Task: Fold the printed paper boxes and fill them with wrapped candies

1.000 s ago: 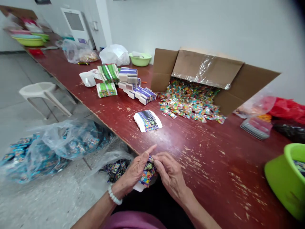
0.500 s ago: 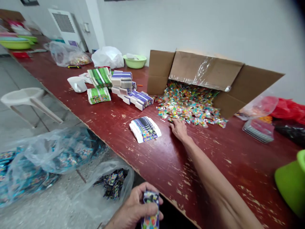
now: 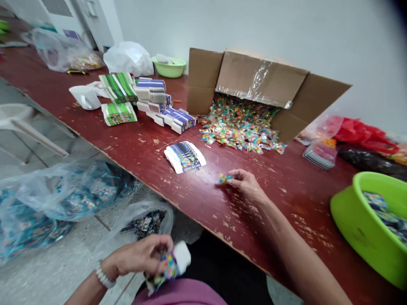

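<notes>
My left hand [image 3: 140, 255], with a beaded bracelet at the wrist, is closed around a small printed carton [image 3: 172, 264] above my lap. Its white end flap sticks out to the right; the carton is blurred. Over the table, my right hand [image 3: 247, 185] pinches a small wrapped candy [image 3: 225, 178], yellow and blue-green. Behind it, a heap of wrapped candies [image 3: 244, 137] spills from a cardboard box [image 3: 262, 80] lying on its side. Left of my right hand lies a small stack of flattened printed cartons [image 3: 186, 157].
Bundled green cartons [image 3: 119, 113] and purple cartons [image 3: 178, 120] sit farther back beside a white mug [image 3: 85, 97]. A green basin [image 3: 356, 212] with packets stands at right. Below the table edge are an open plastic bag [image 3: 148, 222] and bags of blue packets [image 3: 85, 197].
My right hand has drawn back from the candy heap toward me, now with a wrapped candy. My left hand has shifted left and tilted the carton, showing its white flap. The view has turned right.
</notes>
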`<state>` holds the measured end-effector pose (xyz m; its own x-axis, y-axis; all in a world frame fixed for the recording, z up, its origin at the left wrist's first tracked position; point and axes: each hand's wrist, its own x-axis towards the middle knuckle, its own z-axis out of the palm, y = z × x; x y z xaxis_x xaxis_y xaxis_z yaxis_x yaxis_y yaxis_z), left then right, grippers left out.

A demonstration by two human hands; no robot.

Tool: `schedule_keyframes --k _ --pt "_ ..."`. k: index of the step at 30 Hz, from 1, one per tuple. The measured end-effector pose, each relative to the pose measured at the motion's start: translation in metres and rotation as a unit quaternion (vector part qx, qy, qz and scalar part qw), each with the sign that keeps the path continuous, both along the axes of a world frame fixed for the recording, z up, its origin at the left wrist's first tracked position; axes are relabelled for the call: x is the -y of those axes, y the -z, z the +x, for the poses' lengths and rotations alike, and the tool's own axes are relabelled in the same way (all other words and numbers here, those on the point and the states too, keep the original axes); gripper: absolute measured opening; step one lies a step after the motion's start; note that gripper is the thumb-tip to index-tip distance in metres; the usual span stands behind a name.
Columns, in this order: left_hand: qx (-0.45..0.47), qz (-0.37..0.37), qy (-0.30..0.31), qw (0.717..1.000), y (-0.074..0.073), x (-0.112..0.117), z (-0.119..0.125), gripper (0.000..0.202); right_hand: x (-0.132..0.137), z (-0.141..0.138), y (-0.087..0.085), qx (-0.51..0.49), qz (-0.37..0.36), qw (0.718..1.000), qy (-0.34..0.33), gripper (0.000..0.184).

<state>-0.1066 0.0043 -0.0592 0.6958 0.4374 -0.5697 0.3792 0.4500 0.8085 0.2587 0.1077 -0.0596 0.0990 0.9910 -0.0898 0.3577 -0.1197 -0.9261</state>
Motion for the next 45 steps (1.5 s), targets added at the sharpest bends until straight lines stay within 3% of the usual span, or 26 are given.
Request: schedule_keyframes --k 3,7,12,20,25,30,32,34,36,39,42,45 --pt "0.079 -0.029 -0.135 0.987 -0.005 0.000 0.020 0.034 0.034 -0.016 -0.015 -0.183 -0.051 0.982 0.020 0.038" --pt "0.104 -0.049 -0.190 0.975 -0.024 0.000 0.049 0.039 0.067 -0.036 -0.039 -0.254 -0.092 0.963 -0.003 0.039" --pt "0.129 -0.034 -0.200 0.971 -0.041 0.006 0.068 0.045 0.087 -0.048 -0.056 -0.222 -0.079 0.969 -0.070 0.031" --pt "0.140 -0.013 -0.164 0.977 -0.054 0.015 0.076 0.041 0.110 -0.062 -0.063 -0.155 -0.023 0.977 -0.145 0.015" --pt "0.148 -0.002 -0.172 0.974 -0.054 0.020 0.078 0.040 0.115 -0.063 -0.064 -0.132 0.006 0.977 -0.169 0.019" --pt "0.129 0.022 -0.191 0.973 -0.050 0.024 0.083 0.040 0.122 -0.073 -0.076 0.045 0.115 0.963 -0.240 0.022" --pt "0.129 0.018 -0.223 0.966 -0.050 0.025 0.087 0.035 0.125 -0.081 -0.080 0.065 0.130 0.953 -0.266 0.025" --pt "0.127 0.000 -0.267 0.955 -0.049 0.026 0.090 0.042 0.126 -0.086 -0.081 0.003 0.121 0.960 -0.254 0.022" --pt "0.126 -0.025 -0.307 0.943 -0.048 0.027 0.091 0.050 0.125 -0.087 -0.077 -0.080 0.113 0.975 -0.176 0.017" --pt "0.138 -0.051 -0.342 0.928 -0.045 0.028 0.091 0.047 0.124 -0.083 -0.065 -0.158 0.060 0.982 -0.084 0.026" --pt "0.148 -0.026 -0.352 0.924 -0.044 0.029 0.090 0.042 0.129 -0.083 -0.050 -0.212 -0.037 0.970 -0.117 0.039" --pt "0.145 0.018 -0.351 0.925 -0.044 0.030 0.092 0.035 0.135 -0.089 -0.040 -0.256 -0.075 0.955 -0.127 0.039"
